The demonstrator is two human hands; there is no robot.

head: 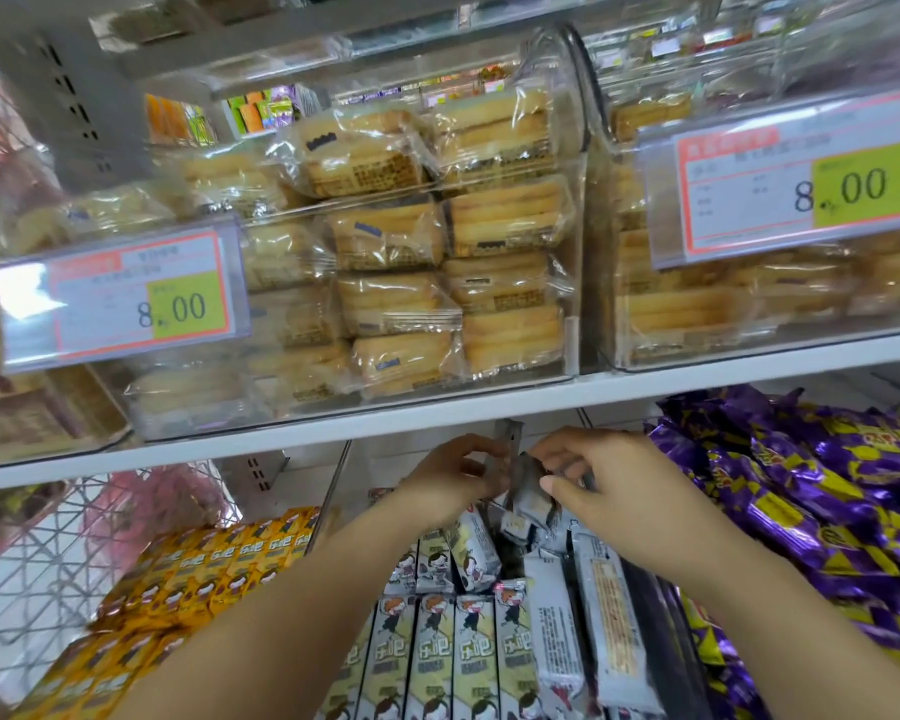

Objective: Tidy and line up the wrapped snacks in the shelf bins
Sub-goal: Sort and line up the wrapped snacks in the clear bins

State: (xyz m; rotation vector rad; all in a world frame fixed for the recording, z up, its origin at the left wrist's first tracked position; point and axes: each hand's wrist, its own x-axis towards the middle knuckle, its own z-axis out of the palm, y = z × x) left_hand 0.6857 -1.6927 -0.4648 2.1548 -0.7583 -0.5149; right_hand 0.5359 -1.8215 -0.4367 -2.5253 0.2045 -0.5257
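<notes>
Both my hands reach into the middle bin of the lower shelf, which holds white wrapped snack bars with a cartoon figure. My left hand pinches an upright bar wrapper at the back of the bin. My right hand grips another white and dark wrapped snack just beside it. The front bars stand in a neat row. The bars on the right lie loose and turned back side up.
Orange wrapped bars fill the bin to the left, and purple-and-yellow wrapped snacks are heaped on the right. A white shelf edge hangs just above my hands, with clear bins of wrapped cakes and price tags on it.
</notes>
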